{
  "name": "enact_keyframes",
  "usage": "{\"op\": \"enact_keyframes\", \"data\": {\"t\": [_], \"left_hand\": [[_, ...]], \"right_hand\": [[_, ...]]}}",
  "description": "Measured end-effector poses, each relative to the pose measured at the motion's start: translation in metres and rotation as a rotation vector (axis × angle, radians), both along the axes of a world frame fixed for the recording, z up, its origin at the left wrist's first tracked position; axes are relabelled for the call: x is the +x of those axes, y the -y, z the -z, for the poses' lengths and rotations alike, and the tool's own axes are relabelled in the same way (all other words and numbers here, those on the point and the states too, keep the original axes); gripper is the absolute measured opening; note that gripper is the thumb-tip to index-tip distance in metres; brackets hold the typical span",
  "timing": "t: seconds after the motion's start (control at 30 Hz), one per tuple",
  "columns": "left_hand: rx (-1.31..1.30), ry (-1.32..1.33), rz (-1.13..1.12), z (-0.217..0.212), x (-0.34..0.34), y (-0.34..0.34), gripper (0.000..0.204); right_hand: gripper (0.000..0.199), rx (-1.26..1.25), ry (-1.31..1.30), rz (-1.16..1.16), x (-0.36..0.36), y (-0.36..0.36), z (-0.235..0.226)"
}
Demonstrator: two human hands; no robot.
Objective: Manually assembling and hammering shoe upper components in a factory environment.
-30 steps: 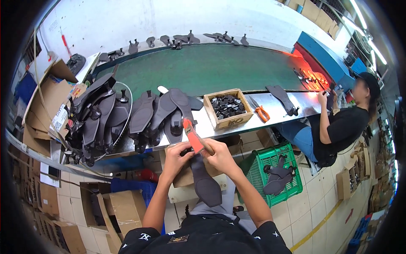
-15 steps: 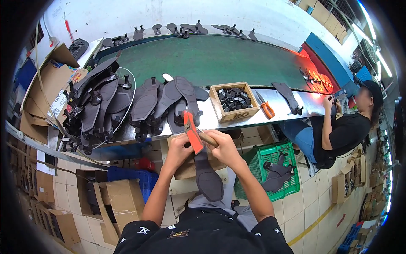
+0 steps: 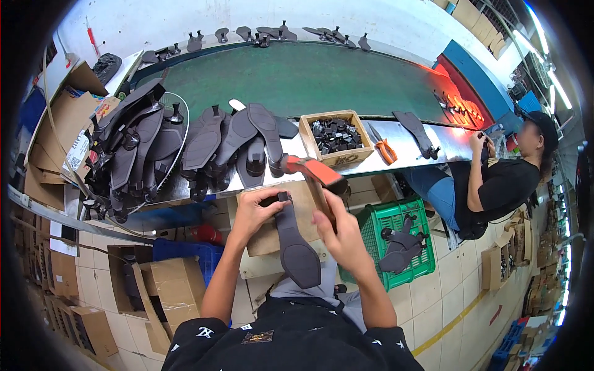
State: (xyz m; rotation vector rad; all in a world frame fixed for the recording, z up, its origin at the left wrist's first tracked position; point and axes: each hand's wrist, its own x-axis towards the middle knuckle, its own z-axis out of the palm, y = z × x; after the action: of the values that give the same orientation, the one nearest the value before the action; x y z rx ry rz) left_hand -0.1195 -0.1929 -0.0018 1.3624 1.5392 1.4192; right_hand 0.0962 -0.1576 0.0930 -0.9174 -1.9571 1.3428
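A dark grey heeled shoe sole [image 3: 300, 261] lies lengthwise in front of me, its toe end toward my body and its heel end on a pale wooden block [image 3: 304, 207]. At that heel end my left hand [image 3: 253, 213] is closed, thumb and fingers pinching round a small black heel tip [image 3: 284, 196]. Whether it also grips the heel itself is hidden. In my right hand [image 3: 346, 240] is a hammer [image 3: 320, 175], held by its wooden handle. Its orange-red head is raised above the block, to the right of the heel tip and apart from it.
Heaped heeled soles [image 3: 201, 145] cover the metal ledge at left. A wooden box [image 3: 340, 157] of small black pieces and orange-handled pliers [image 3: 386, 151] lie right of them. Behind runs a green conveyor [image 3: 278, 77]. A green crate [image 3: 365, 247] stands below right; a co-worker [image 3: 504, 185] sits beyond.
The hammer has swung up and to the right, its head turning from upright to nearly level. My right hand has left the heel and moved right; my left hand stays at the heel.
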Motion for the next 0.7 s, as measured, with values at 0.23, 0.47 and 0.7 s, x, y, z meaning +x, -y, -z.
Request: {"op": "enact_keyframes", "data": {"t": [0.23,0.47,0.7], "left_hand": [[-0.011,-0.013,0.030,-0.009,-0.003,-0.003,0.030],[-0.037,0.047,0.023,0.001,-0.004,-0.004,0.027],[-0.082,-0.215,0.062,0.000,0.002,0.002,0.116]], "right_hand": [[0.047,0.342,0.022,-0.047,0.017,0.031,0.001],[0.048,0.352,0.097,-0.061,0.008,0.031,0.008],[0.052,0.477,0.108,-0.099,0.013,0.028,-0.007]]}}
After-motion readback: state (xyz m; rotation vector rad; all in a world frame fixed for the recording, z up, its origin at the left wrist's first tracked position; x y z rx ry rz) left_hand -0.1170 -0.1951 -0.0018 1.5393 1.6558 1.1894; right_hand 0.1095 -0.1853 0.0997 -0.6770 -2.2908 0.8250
